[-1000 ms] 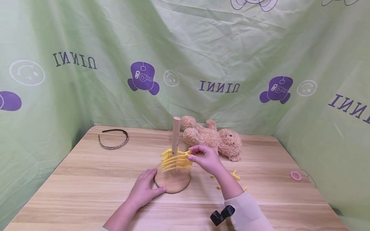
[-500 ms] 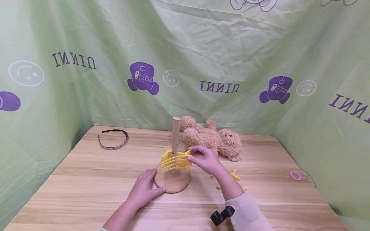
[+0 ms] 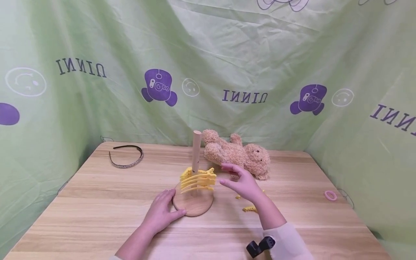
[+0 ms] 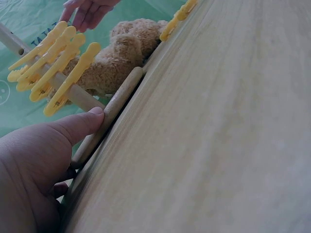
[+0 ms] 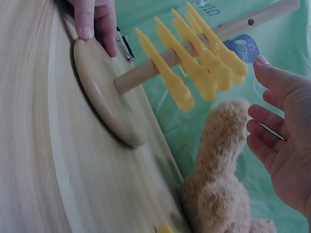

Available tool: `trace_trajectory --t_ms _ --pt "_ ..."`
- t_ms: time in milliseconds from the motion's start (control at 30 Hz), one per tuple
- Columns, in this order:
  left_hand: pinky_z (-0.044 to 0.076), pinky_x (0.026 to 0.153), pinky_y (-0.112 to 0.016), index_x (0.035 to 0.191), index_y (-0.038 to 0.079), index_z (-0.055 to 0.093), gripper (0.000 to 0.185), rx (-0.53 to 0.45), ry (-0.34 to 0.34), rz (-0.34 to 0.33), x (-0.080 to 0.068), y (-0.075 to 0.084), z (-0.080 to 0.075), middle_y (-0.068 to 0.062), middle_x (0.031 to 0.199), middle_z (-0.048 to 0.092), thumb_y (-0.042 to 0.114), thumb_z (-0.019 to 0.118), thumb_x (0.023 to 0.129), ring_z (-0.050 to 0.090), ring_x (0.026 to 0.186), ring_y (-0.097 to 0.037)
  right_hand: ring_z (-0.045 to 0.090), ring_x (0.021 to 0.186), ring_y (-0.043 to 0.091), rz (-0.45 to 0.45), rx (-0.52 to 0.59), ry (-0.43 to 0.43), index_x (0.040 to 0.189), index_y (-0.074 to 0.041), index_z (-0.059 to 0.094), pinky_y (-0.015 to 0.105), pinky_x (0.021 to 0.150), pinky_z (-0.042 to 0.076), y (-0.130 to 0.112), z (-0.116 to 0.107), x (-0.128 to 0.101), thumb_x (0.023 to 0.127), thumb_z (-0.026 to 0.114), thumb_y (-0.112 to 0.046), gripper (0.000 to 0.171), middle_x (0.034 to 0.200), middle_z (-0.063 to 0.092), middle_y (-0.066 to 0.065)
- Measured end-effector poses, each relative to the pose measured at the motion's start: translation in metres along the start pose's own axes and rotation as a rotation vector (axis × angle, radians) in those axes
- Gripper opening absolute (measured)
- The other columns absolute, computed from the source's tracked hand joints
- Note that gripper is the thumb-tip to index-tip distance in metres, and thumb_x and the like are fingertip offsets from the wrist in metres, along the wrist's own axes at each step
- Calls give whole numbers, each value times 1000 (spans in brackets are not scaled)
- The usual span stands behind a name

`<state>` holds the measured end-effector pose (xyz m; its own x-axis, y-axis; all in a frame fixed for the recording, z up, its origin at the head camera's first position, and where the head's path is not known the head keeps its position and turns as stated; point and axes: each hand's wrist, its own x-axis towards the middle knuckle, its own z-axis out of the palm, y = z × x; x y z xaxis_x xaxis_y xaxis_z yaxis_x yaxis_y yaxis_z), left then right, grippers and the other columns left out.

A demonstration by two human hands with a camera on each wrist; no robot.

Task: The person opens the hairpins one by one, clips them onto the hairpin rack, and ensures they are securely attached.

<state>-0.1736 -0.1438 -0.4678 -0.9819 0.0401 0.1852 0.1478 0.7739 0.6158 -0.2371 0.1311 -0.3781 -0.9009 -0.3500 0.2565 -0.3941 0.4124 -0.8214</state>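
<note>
A wooden stand, with an upright post [image 3: 196, 151] on a round base [image 3: 197, 207], is near the middle of the table. My left hand [image 3: 161, 211] grips the base's left edge, thumb on top at the rim. Several yellow hair clips [image 3: 198, 180] are clamped across the post, one above another; the right wrist view shows these clips [image 5: 170, 80] spaced along it. Just right of the clips, my right hand [image 3: 242, 183] is held in the air, holding nothing, thumb and fingers apart. More yellow clips [image 3: 249, 209] lie on the table, partly hidden by my right forearm.
A light brown teddy bear [image 3: 232, 153] lies on its back behind the stand. At the back left lies a dark headband [image 3: 131, 165] with a glittery band. A pink ring [image 3: 330, 195] is near the right table edge. Green printed cloth [image 3: 208, 72] hangs around the table.
My right hand has let go of the top hair clip and drawn back to the right. That clip stays on the post. My left hand keeps its grip on the base.
</note>
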Motion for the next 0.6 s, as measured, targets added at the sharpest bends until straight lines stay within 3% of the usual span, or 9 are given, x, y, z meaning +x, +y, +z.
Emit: trace_trajectory --t_ms 300,400,600 --pt "21 104 -52 128 4 40 89 -10 6 5 1 2 -1 -14 132 42 56 66 61 30 126 -34 48 113 25 76 -52 68 118 -21 50 49 96 36 24 -28 -27 72 67 -35 51 120 54 0" --pt "21 105 -51 128 5 40 89 -11 -7 -2 1 2 -1 -13 132 42 57 65 61 29 127 -33 47 113 28 110 -79 85 119 -18 50 49 96 37 25 -38 -40 73 66 -34 51 122 53 3" --pt "20 105 -50 129 5 39 88 -9 -19 -12 1 3 -2 -12 134 40 56 66 62 28 128 -32 46 112 28 141 -130 114 119 -15 49 48 93 39 49 -56 -63 74 64 -37 52 122 52 6"
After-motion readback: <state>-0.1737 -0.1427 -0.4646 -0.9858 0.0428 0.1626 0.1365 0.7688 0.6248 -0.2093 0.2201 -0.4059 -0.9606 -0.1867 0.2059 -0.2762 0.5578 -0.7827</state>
